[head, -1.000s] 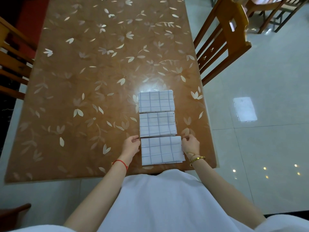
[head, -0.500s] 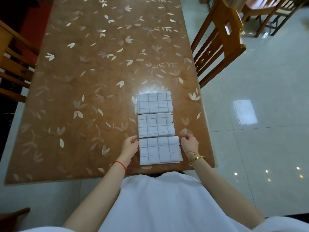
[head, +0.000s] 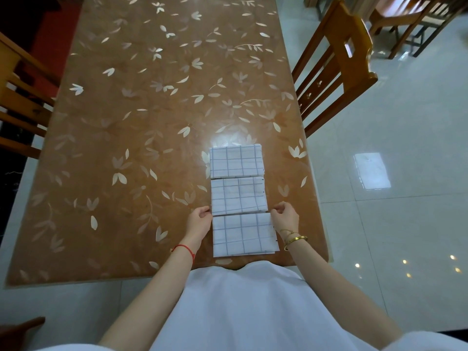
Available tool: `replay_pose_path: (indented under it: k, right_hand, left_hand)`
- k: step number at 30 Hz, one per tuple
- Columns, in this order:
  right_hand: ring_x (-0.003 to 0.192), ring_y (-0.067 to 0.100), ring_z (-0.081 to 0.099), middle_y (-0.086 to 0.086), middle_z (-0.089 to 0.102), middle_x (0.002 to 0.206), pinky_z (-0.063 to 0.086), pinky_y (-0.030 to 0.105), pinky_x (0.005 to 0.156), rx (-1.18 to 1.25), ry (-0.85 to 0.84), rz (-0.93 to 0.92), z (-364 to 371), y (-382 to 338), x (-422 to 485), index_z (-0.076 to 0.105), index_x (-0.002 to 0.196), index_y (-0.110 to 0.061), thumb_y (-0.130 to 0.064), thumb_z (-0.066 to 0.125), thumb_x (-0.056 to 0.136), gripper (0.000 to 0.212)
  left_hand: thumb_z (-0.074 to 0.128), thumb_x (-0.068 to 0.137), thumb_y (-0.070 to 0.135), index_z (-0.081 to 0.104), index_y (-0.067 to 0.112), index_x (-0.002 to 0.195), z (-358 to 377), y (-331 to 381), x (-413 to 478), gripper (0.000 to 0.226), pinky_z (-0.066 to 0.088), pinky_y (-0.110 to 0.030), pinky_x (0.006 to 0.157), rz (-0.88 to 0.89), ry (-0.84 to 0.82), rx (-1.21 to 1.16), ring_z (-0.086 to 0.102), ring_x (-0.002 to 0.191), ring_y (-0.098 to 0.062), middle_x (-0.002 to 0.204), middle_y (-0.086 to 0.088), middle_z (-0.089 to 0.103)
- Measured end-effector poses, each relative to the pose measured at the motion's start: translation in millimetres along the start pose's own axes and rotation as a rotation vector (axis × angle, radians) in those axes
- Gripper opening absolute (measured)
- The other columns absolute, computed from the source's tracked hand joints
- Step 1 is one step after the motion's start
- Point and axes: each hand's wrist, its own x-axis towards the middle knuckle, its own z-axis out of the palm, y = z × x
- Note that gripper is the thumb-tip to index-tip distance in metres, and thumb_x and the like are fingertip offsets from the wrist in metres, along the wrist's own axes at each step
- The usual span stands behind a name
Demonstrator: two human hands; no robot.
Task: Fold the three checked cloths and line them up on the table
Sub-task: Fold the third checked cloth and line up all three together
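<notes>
Left hand (head: 200, 222): fingers curled, pinching the near cloth (head: 243, 235) at its far left corner.
Right hand (head: 285, 217): curled, pinching the far right corner.
Hard to see: fingertips, tucked under.

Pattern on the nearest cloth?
The nearest cloth is white with thin grey-blue grid lines; seen best in the head view.

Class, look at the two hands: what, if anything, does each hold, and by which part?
The left hand pinches the nearest cloth at its far-left corner; the right hand pinches its far-right corner.
</notes>
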Motion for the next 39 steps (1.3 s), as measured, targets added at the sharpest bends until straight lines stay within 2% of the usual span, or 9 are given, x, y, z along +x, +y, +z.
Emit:
replay_pose_path:
  k: [4,10,17,23,26,28,33,36,39]
  right_hand:
    - [0.095,0.017,0.057,-0.008,0.053,0.127,0.050,0.032,0.088,0.065,0.021,-0.048,-5,-25,14,0.063,0.112,-0.015,-0.011,0.050,0.093,0.023]
    - [0.121,0.021,0.054,0.003,0.058,0.132,0.044,0.035,0.105,0.121,-0.062,-0.102,-5,-61,43,0.055,0.132,-0.014,-0.010,0.045,0.095,0.039]
    - [0.109,0.017,0.059,-0.006,0.061,0.124,0.049,0.039,0.098,0.069,-0.129,-0.112,3,-84,64,0.055,0.133,-0.022,-0.014,0.044,0.094,0.041]
    - [0.104,0.014,0.060,0.001,0.054,0.137,0.048,0.017,0.076,0.113,-0.174,-0.093,7,-81,64,0.047,0.141,-0.012,-0.014,0.044,0.099,0.042]
    - [0.122,0.019,0.055,0.002,0.057,0.136,0.048,0.035,0.100,0.135,-0.154,-0.094,9,-79,62,0.050,0.138,-0.014,-0.016,0.046,0.098,0.040]
    - [0.116,0.015,0.054,-0.001,0.060,0.128,0.044,0.037,0.104,0.149,-0.095,-0.087,8,-75,60,0.055,0.132,-0.015,-0.014,0.046,0.096,0.037]
    - [0.084,0.015,0.060,0.004,0.065,0.114,0.054,0.030,0.079,0.146,0.062,0.030,8,-53,53,0.063,0.117,-0.015,-0.008,0.041,0.094,0.032]
    - [0.081,0.013,0.064,0.008,0.063,0.125,0.050,0.017,0.060,0.122,0.024,0.057,11,-38,46,0.067,0.108,-0.016,-0.008,0.042,0.094,0.030]
    - [0.077,0.014,0.061,0.008,0.066,0.119,0.052,0.018,0.061,0.135,0.005,0.037,12,-31,39,0.067,0.114,-0.013,-0.009,0.041,0.095,0.032]
  left_hand:
    - [0.049,0.100,0.007,0.047,0.010,0.142,-5,19,10,0.043,0.044,-0.041,0.109,0.084,0.030,0.047,0.049,0.131,-0.024,0.141,-0.008,0.053]
    - [0.050,0.098,0.005,0.036,0.014,0.151,-4,64,31,0.055,0.035,-0.033,0.109,0.154,-0.035,0.035,0.039,0.140,-0.022,0.152,-0.003,0.042]
    - [0.047,0.099,0.005,0.031,0.022,0.153,2,86,47,0.058,0.040,-0.035,0.107,0.168,-0.155,0.077,0.040,0.132,-0.013,0.147,0.008,0.040]
    - [0.043,0.101,0.012,0.032,0.027,0.153,0,81,51,0.055,0.028,-0.050,0.118,0.151,-0.148,0.153,0.022,0.149,-0.025,0.161,0.000,0.027]
    - [0.042,0.102,0.011,0.032,0.026,0.153,0,81,48,0.054,0.029,-0.048,0.118,0.169,-0.148,0.151,0.024,0.148,-0.025,0.161,-0.001,0.028]
    - [0.043,0.102,0.008,0.032,0.023,0.153,1,78,46,0.054,0.031,-0.043,0.116,0.179,-0.142,0.134,0.026,0.147,-0.025,0.160,-0.002,0.028]
    - [0.046,0.100,0.003,0.039,0.014,0.148,-1,68,33,0.050,0.038,-0.025,0.095,0.170,-0.080,0.013,0.044,0.129,-0.014,0.148,-0.003,0.046]
    - [0.045,0.101,0.004,0.038,0.012,0.149,-2,53,25,0.049,0.036,-0.026,0.098,0.128,-0.088,0.025,0.041,0.137,-0.020,0.148,-0.004,0.046]
    - [0.044,0.100,0.002,0.039,0.014,0.149,0,44,21,0.051,0.037,-0.028,0.103,0.127,-0.113,0.022,0.040,0.139,-0.020,0.149,-0.001,0.046]
